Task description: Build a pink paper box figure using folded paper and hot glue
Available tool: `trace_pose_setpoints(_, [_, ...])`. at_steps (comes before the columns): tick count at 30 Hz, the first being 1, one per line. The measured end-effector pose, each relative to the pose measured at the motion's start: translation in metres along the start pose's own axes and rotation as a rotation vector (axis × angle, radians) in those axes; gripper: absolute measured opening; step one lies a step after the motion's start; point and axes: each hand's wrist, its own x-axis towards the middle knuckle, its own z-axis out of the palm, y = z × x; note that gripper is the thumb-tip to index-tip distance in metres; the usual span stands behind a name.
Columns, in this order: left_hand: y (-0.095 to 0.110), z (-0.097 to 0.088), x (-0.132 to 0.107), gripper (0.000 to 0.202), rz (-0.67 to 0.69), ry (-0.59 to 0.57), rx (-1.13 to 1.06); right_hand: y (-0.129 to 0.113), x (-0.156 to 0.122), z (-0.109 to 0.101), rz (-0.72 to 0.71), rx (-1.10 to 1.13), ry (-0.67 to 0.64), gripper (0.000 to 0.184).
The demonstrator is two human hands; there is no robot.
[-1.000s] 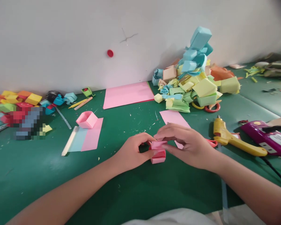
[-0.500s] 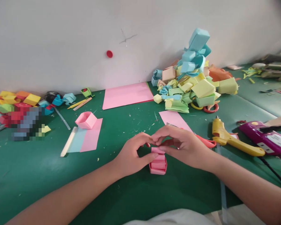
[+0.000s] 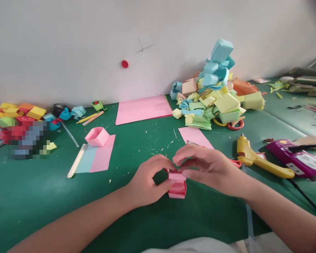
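Note:
Between my hands is a small folded pink paper box [image 3: 177,194], with folded layers across its open top. My left hand [image 3: 151,181] grips its left side, the thumb on the near face and the fingers curled behind. My right hand [image 3: 209,170] pinches the upper right corner with its thumb, the other fingers arched above. My fingers hide the far side of the box. Another pink paper box [image 3: 97,137] stands open to the left, at the top of pink and blue paper strips [image 3: 102,154].
Pink sheets [image 3: 143,109] lie by the wall. Folded paper pieces [image 3: 213,95] are heaped at the back right, more coloured boxes [image 3: 21,112] at the left. A yellow glue gun [image 3: 252,156], a purple power strip [image 3: 300,158] and red-handled scissors [image 3: 235,163] are on the right.
My right index finger has lifted from my left fingertips and spread wider. The top pink flap has tipped lower over the box. The view has shifted slightly.

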Motion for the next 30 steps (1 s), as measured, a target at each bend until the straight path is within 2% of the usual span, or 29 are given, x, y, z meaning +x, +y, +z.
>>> trace_pose_setpoints(2, [0.007,-0.001,-0.003,0.019,0.005,-0.007,0.003,-0.012,-0.008,-0.01,-0.026,-0.169,0.007,0.022])
trace_pose_setpoints(5, [0.019,-0.001,-0.008,0.023,0.058,-0.024,0.033,-0.026,-0.036,-0.038,-0.028,-0.61,0.148,0.032])
trace_pose_setpoints(7, [0.024,0.0,-0.01,0.025,0.128,-0.028,0.071,-0.025,-0.063,-0.061,0.06,-0.927,0.327,0.037])
trace_pose_setpoints(9, [0.027,0.002,-0.011,0.026,0.203,-0.04,0.113,-0.012,-0.093,-0.085,0.222,-1.165,0.49,0.046])
trace_pose_setpoints(11, [0.026,0.003,-0.01,0.025,0.244,-0.062,0.155,0.007,-0.121,-0.105,0.331,-1.302,0.492,0.052])
trace_pose_setpoints(14, [0.022,0.004,-0.009,0.021,0.204,-0.089,0.191,0.038,-0.149,-0.124,0.416,-1.499,0.392,0.059])
trace_pose_setpoints(18, [0.018,0.003,-0.009,0.017,0.101,-0.109,0.19,0.059,-0.153,-0.131,0.584,-1.515,0.351,0.069])
trace_pose_setpoints(21, [0.018,0.003,-0.009,0.013,0.103,-0.132,0.204,0.058,-0.141,-0.133,0.713,-1.423,0.328,0.064])
trace_pose_setpoints(24, [0.02,0.005,-0.012,0.012,0.115,-0.14,0.207,0.049,-0.128,-0.131,0.818,-1.395,0.395,0.056])
trace_pose_setpoints(27, [0.021,0.006,-0.017,0.013,0.031,-0.134,0.119,0.038,-0.123,-0.128,0.785,-1.338,0.558,0.053])
trace_pose_setpoints(30, [0.021,0.007,-0.019,0.015,-0.071,-0.196,-0.025,0.028,-0.121,-0.127,0.615,-1.071,0.746,0.048])
